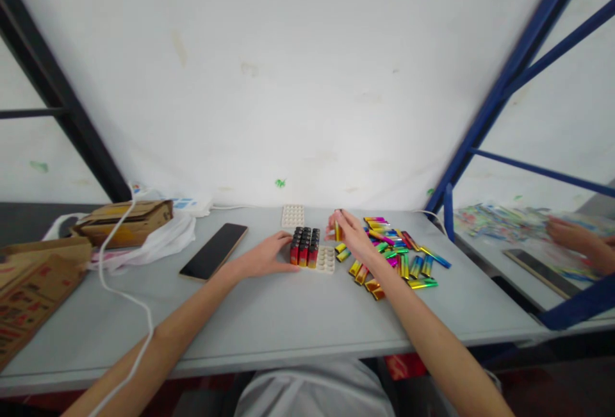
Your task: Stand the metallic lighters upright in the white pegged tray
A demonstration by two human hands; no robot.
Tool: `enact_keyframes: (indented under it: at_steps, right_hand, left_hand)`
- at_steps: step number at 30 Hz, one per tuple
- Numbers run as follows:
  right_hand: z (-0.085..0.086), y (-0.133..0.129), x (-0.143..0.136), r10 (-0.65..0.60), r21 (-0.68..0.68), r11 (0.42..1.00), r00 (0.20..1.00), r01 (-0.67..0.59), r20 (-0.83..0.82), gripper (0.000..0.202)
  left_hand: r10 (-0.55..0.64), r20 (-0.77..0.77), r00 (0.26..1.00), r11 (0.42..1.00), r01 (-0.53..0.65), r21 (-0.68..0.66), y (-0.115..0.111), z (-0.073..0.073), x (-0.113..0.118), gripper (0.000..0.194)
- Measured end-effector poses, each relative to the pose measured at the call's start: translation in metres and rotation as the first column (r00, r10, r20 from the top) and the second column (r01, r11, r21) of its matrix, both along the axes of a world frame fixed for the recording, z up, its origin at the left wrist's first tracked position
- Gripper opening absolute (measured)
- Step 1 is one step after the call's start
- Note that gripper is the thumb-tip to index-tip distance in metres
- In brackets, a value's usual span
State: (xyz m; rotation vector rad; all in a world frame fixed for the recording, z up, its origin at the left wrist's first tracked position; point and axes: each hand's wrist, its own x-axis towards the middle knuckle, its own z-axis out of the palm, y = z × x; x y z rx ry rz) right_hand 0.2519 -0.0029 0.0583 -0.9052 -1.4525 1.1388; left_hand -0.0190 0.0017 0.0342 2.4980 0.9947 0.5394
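A white holed tray [327, 259] lies on the grey table in front of me. Its left part holds upright red-and-black cylinders [304, 247] in tight rows, while round empty holes show on its right. My left hand [269, 255] grips the tray's left side, thumb at the near corner and fingers farther back. Just right of the tray, my right hand [349, 230] is raised and pinches an upright shiny yellow tube [337, 231] with a dark top. Many loose metallic tubes [403, 266] in yellow, green, blue, pink and red lie scattered beside and beyond my right forearm.
Another white holed tray [293, 215] lies near the wall. A phone [214, 252] is left of my hand. Cardboard boxes [38, 282], a plastic bag [168, 237] and a white cable [108, 279] occupy the left. A blue frame [449, 212] borders the right; a neighbour's hand [579, 241] shows beyond it.
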Motion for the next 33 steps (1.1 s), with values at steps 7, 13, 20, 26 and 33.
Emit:
enact_keyframes:
  at_steps: [7,13,20,26,33]
  right_hand:
    - [-0.004,-0.011,-0.012,0.076,-0.127,0.989,0.996,-0.080,-0.037,0.054]
    - [-0.015,-0.007,-0.020,-0.064,-0.266,0.962,0.998,0.059,-0.011,0.062]
    - [-0.028,-0.008,-0.023,-0.160,-0.205,0.964,0.985,0.172,0.070,0.039]
    - [-0.028,-0.006,-0.021,-0.180,-0.127,0.972,0.976,0.196,0.125,0.052]
    - [-0.018,-0.004,-0.006,-0.112,0.077,0.992,0.987,0.103,0.119,0.059]
  left_hand:
    - [0.001,0.013,1.000,1.000,-0.001,-0.013,0.001,-0.001,-0.001,0.070]
    - [-0.003,0.028,1.000,1.000,0.003,-0.014,0.000,-0.001,-0.001,0.072]
    - [0.006,0.014,1.000,1.000,-0.005,-0.024,-0.002,0.002,0.001,0.069]
    - [0.012,0.007,1.000,0.999,-0.012,-0.033,-0.002,0.002,0.001,0.072]
    - [0.026,-0.005,1.000,0.999,-0.026,-0.026,0.000,-0.001,0.000,0.074]
